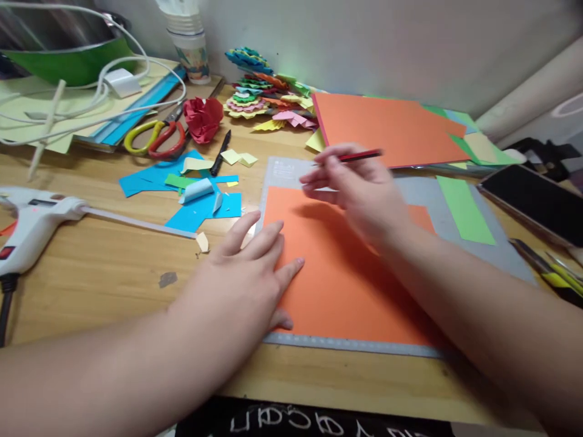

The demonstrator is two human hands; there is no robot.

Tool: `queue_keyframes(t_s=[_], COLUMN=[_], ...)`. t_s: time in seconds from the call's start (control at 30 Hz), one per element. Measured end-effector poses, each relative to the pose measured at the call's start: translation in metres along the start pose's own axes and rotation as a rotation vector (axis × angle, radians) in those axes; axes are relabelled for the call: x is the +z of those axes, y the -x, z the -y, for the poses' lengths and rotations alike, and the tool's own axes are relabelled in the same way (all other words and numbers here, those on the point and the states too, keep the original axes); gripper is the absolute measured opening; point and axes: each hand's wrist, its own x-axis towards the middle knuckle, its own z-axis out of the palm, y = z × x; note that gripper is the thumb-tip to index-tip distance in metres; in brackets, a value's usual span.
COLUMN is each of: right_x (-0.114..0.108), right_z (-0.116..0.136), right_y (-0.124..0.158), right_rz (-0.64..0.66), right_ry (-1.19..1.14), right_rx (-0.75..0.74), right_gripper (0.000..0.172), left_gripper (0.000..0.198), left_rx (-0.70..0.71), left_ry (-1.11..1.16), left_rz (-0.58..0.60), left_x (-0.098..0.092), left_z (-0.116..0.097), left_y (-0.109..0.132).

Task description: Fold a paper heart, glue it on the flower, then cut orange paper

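I see both hands over an orange sheet on the cutting mat, the right one pinching a pencil.

The left hand [248, 267] lies flat, fingers spread, pressing the left edge of the orange sheet [346, 285], which sits square on the grey cutting mat [291, 170] on the table [113, 267]. The right hand [359, 188] is over the sheet's top edge at 12 o'clock, fingers closed around a red pencil [359, 156] that points toward 3 o'clock. From the sheet I read blue scraps [200, 206] at 10 o'clock, a glue gun [31, 221] at 9 o'clock, scissors [155, 136] at 11 o'clock and a green strip [464, 209] at 2 o'clock.
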Motion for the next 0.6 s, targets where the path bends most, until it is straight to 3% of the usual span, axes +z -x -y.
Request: queue_keyframes(t_s=[0.13,0.2,0.27,0.4,0.6], right_x=[-0.078,-0.113,-0.135,-0.141,-0.130], right_z=[0.024,0.025,0.022,0.021,0.027], right_y=[0.049,0.073,0.090,0.098,0.093], right_rz=[-0.277,-0.480,-0.637,-0.734,-0.641], right_ry=[0.481,0.867,0.890,0.607,0.358], right_rx=[-0.128,-0.032,0.092,0.356,0.454], right_gripper=[0.007,0.009,0.014,0.021,0.036], left_gripper=[0.046,0.044,0.043,0.042,0.043], left_rx=[-0.012,-0.016,-0.022,-0.045,-0.046], left_ry=[0.056,0.085,0.116,0.189,0.178], left_rz=[-0.024,-0.022,-0.004,0.034,-0.012], left_x=[0.004,0.004,0.003,-0.002,0.001], left_z=[0.003,0.004,0.005,0.006,0.006], left_y=[0.002,0.002,0.001,-0.004,-0.005])
